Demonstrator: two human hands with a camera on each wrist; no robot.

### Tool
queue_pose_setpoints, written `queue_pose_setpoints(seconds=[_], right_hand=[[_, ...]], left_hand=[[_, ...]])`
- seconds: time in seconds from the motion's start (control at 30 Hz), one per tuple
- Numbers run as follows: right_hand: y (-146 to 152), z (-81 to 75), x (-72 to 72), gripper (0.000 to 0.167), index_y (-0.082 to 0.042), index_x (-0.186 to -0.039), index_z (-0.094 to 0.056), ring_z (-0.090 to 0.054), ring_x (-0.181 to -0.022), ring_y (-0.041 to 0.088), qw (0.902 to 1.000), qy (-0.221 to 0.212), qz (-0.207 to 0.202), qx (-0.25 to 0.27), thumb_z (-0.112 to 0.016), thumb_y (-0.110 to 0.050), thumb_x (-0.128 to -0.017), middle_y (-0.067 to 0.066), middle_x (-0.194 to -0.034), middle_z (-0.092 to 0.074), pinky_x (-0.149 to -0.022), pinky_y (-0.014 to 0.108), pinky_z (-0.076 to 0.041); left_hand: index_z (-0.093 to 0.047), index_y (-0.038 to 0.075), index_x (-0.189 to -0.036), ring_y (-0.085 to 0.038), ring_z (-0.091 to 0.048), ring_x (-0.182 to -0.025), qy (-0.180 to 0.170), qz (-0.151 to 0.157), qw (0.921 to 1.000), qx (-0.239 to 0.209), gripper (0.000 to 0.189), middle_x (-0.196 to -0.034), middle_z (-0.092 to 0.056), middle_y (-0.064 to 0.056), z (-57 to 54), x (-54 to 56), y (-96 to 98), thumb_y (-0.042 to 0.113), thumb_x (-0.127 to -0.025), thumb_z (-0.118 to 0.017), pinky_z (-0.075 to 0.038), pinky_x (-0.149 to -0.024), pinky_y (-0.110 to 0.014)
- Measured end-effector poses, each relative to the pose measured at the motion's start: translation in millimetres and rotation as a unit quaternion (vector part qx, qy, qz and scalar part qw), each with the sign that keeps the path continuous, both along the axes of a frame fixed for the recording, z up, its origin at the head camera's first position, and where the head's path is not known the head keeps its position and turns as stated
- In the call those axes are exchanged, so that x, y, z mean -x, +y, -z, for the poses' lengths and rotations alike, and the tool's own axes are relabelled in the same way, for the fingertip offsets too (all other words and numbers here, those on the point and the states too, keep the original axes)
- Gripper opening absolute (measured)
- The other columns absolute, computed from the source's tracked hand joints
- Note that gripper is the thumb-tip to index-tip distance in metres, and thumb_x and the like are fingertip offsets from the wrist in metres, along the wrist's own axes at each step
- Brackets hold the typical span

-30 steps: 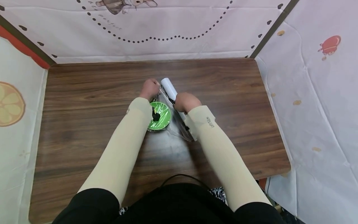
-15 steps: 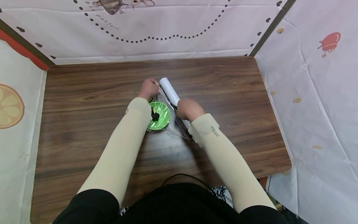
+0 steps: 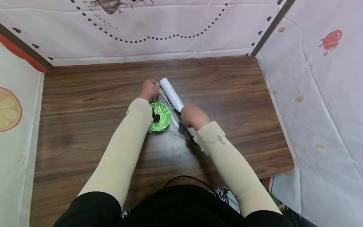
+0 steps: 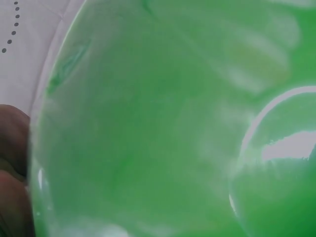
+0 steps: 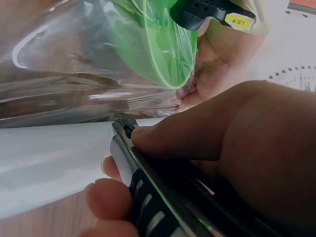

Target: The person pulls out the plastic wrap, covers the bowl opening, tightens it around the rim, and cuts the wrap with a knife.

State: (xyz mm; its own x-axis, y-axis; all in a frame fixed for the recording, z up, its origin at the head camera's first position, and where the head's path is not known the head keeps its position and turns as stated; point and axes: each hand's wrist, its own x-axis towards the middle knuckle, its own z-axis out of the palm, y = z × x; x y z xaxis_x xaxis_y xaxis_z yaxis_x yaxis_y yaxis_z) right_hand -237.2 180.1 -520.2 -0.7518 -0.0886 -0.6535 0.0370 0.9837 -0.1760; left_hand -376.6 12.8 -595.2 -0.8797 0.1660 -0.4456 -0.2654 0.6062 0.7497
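We see the left hand (image 3: 149, 90) pinching clear film (image 5: 64, 59) over a green bowl (image 3: 164, 117); right hand (image 3: 195, 116) grips a dark tool (image 5: 148, 202) where film meets white roll (image 3: 171, 94). If tension drops, we think film could bunch or tear crooked.

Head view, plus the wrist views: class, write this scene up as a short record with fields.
Surface: brown wood-grain table
Left hand: pinches clear plastic film
Right hand: holds dark tool
Tool type: cannot tell
Under film: green round object
Beside film: white roll, lying slanted
Sleeves: cream covers on both forearms
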Motion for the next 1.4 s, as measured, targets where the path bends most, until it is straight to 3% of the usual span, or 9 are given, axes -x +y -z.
queue_pose_setpoints(seconds=[0.4,0.77,1.07,1.4], right_hand=[[5.1,0.3,-12.5,0.019,-0.005,-0.086,-0.062,-0.042,-0.062,0.019,0.9997,-0.018,0.01,0.015,-0.044,-0.008,-0.092,0.009,-0.079,-0.053,-0.052,0.03,-0.037],[14.1,1.4,-28.3,0.021,-0.005,-0.083,-0.062,-0.037,-0.061,0.018,0.9999,-0.006,-0.003,0.01,-0.044,-0.009,-0.093,0.007,-0.074,-0.048,-0.052,0.03,-0.035],[18.7,1.9,-36.4,0.019,-0.005,-0.083,-0.06,-0.04,-0.059,0.019,0.9999,-0.006,-0.007,0.007,-0.044,-0.01,-0.092,0.008,-0.073,-0.051,-0.05,0.03,-0.036],[22.7,1.5,-55.6,0.013,-0.006,-0.083,-0.06,-0.042,-0.06,0.019,0.9999,0.0,-0.012,0.006,-0.05,-0.01,-0.091,0.007,-0.074,-0.054,-0.051,0.031,-0.038]], left_hand=[[-0.054,0.0,-0.103,-0.019,-0.052,-0.078,0.013,-0.01,0.9998,-0.008,0.02,-0.093,-0.053,-0.01,2.3,0.7,1.4,0.013,-0.1,-0.039,-0.045,-0.066,-0.028],[-0.055,0.001,-0.104,-0.019,-0.052,-0.081,0.024,-0.01,0.9997,0.0,0.021,-0.098,-0.055,-0.011,-1.0,-1.9,5.6,0.012,-0.098,-0.038,-0.045,-0.069,-0.028],[-0.054,0.002,-0.098,-0.019,-0.051,-0.078,0.038,-0.016,0.9991,-0.003,0.017,-0.093,-0.054,-0.01,-1.6,-2.4,5.9,0.01,-0.097,-0.039,-0.044,-0.067,-0.027],[-0.053,0.004,-0.097,-0.018,-0.051,-0.079,0.036,-0.016,0.9992,0.006,0.016,-0.093,-0.054,-0.009,0.7,-3.5,6.3,0.01,-0.097,-0.037,-0.042,-0.068,-0.027]])
